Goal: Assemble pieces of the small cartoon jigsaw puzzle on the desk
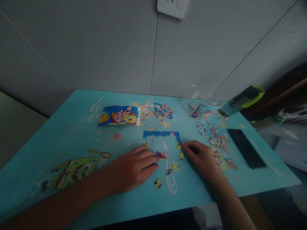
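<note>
Puzzle border (163, 133): right strip just beside right grip's (201, 156) fingertips, running toward near edge; farther from left grip (141, 164). Right grip: fingers curled, fingertip closure and any hold indiscernible. Left grip: fingers extended, loosely spread, nothing visibly clasped. Blue worktop (79, 137) below both; grey wall (107, 48) beyond.

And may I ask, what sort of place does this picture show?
Probably a room in a home, though I cannot be certain: a cartoon-printed table stands by a plain grey wall, and on it lies a partly built jigsaw.
</note>
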The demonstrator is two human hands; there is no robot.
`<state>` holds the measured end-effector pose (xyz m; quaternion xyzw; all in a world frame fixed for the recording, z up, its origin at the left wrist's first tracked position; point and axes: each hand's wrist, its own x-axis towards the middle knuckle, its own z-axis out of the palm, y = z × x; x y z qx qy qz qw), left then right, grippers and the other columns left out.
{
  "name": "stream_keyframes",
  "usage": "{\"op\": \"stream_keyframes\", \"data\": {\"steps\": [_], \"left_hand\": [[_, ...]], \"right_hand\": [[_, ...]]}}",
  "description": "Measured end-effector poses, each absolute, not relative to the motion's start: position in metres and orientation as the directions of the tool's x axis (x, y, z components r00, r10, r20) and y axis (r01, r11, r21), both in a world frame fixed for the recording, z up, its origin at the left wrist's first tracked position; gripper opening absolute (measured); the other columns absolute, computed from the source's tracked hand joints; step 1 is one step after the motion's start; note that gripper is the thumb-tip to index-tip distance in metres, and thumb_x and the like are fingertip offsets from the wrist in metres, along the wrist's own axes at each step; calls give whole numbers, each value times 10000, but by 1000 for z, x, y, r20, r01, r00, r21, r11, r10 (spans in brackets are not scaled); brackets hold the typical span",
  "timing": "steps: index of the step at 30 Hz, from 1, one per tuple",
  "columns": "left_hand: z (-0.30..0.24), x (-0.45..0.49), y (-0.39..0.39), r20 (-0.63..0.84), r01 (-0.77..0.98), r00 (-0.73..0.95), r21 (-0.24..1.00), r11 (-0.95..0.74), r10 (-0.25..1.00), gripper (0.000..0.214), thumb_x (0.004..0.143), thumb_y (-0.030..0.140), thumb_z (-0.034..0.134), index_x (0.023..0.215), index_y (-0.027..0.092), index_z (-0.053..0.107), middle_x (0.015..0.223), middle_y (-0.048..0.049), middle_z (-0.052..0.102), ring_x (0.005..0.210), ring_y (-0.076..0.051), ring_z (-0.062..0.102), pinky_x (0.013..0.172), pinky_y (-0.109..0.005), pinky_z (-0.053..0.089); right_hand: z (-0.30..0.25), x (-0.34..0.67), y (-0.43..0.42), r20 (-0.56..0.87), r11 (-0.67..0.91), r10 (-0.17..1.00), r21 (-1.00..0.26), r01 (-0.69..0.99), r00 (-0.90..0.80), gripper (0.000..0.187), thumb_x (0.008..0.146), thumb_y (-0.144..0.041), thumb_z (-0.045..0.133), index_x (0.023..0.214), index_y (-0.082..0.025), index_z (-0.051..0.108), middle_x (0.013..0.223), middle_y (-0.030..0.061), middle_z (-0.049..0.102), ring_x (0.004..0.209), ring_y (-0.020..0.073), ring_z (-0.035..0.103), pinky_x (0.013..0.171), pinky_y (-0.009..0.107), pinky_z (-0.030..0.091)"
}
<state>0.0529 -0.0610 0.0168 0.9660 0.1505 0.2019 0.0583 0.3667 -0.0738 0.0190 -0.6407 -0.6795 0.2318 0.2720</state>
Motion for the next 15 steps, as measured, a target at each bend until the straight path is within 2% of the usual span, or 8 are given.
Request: {"op": "stream_keyframes", "data": {"steps": [4, 9, 15], "left_hand": [[18, 53, -62, 382, 269, 868, 178, -947, 318, 216, 1000, 146, 571, 1193, 146, 667, 1253, -104, 685, 1248, -242, 591, 1157, -475, 419], [18, 53, -62, 371, 274, 873, 165, -947, 318, 215, 1014, 148, 548, 1192, 146, 667, 1256, -105, 685, 1255, -244, 585, 1168, -472, 407], [19, 53, -61, 353, 274, 880, 169, -947, 318, 231, 1014, 139, 539, 1210, 138, 660, 1287, -106, 670, 1270, -250, 574, 1182, -478, 387]], "right_hand": [[22, 369, -75, 83, 66, 996, -641, 765, -17, 183, 963, -380, 639, 983, -235, 750, 924, 39, 753, 785, 209, 680, 717, 343, 514], [26, 368, -77, 106, 158, 987, -620, 769, -117, 195, 961, -380, 662, 1082, -248, 740, 918, 38, 718, 781, 198, 658, 695, 332, 502], [27, 366, -76, 126, 219, 976, -599, 770, -179, 165, 979, -345, 639, 1045, -256, 762, 949, 56, 706, 827, 214, 665, 752, 355, 510]]}}
